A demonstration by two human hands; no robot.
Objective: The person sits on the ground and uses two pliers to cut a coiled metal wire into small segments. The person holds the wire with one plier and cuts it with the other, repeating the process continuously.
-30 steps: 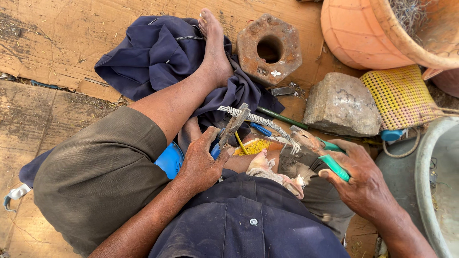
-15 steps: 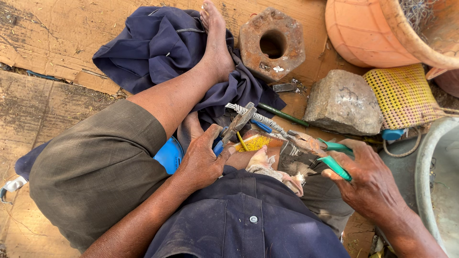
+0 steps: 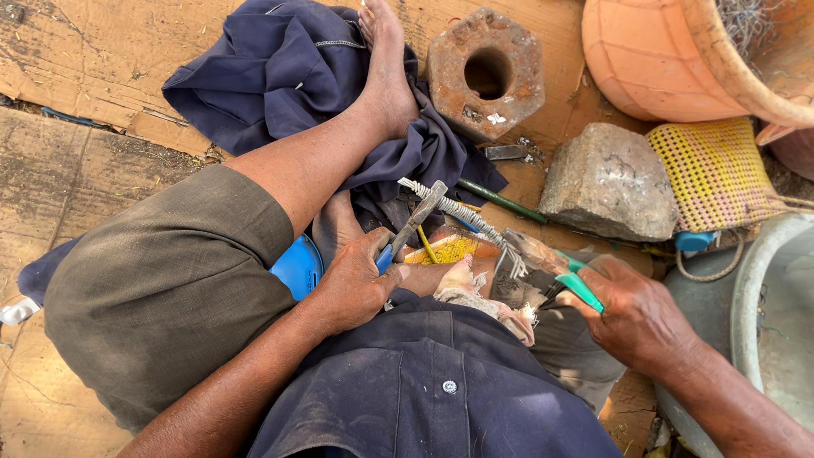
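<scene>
Left hand: the left hand [image 3: 356, 284] is closed tight around a blue-handled metal tool [image 3: 413, 222].
Right hand: the right hand [image 3: 638, 315] grips green-handled metal pliers [image 3: 543, 270].
Wire: a twisted grey wire bundle [image 3: 458, 210] lies between both tools, just above the lap.
Far side: a rusty 6-sided metal block with a hole [image 3: 485, 69], a grey stone [image 3: 610, 181] to its right.
Left: a dark blue cloth [image 3: 280, 72] lies under the leg.

L hand [image 3: 360, 284] gripping pliers [image 3: 415, 222], R hand [image 3: 636, 318] gripping cutters [image 3: 543, 263] (green-handled), twisted wire [image 3: 458, 210] between

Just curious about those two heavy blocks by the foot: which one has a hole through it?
The rusty six-sided block beside the foot; the grey stone to its right is solid and rough.
</scene>
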